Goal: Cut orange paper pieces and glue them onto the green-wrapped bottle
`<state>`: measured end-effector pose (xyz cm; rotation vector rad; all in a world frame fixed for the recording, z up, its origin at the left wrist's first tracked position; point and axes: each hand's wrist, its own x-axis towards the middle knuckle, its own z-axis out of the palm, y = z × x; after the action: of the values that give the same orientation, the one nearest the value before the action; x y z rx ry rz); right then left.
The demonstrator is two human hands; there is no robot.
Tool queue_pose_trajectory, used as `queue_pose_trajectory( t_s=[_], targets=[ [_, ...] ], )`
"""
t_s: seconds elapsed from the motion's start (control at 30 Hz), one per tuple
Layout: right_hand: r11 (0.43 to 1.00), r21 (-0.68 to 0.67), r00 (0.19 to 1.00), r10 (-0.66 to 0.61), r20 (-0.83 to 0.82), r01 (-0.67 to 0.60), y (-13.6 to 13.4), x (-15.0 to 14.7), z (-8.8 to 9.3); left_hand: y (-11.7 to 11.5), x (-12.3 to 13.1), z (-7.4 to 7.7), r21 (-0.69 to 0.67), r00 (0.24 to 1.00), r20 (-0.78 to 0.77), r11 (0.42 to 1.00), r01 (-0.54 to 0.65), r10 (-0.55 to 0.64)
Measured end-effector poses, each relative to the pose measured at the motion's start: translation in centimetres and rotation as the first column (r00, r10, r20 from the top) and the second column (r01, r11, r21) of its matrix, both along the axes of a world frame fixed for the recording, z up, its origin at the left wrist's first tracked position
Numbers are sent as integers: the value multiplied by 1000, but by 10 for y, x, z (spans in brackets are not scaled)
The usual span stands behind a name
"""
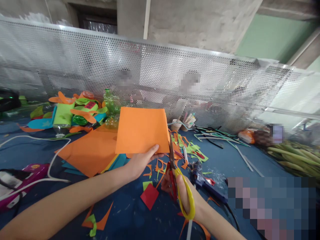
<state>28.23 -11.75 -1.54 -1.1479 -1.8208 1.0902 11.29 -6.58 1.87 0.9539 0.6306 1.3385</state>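
Note:
My left hand [143, 161] grips an orange foam or paper sheet [142, 128] by its lower edge, thumb on top, and holds it up above the table. In my right hand [185, 193] is a pair of scissors [186, 200] with one yellow and one red handle. Its blades [171, 150] point up and meet the sheet along its right edge; whether they are open or closed is hard to make out. Below the hands lie a red square [149, 196] and orange and green scraps [160, 166].
A stack of orange and blue sheets [87, 151] lies left, with decorated bottles [62, 113] behind. A blue glue gun [210, 188] and its cord lie right, near corn husks [295, 156]. A purple iron-like device [35, 173] sits far left. Perforated metal panels [100, 60] border the table.

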Motion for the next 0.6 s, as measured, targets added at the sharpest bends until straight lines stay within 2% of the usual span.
queue_pose_trajectory(
  t_s=[0.2, 0.5, 0.6],
  targets=[
    [999, 29, 1000, -26, -11, 27, 4, 2, -5, -5, 5, -3, -11, 999, -37, 1000, 29, -30],
    [996, 86, 998, -16, -63, 22, 2, 1, -2, -14, 6, -5, -21, 987, -141, 997, 81, -83],
    [993, 117, 999, -22, -36, 26, 3, 1, -3, -14, 5, -9, -21, 974, -215, 998, 67, -70]
  ],
)
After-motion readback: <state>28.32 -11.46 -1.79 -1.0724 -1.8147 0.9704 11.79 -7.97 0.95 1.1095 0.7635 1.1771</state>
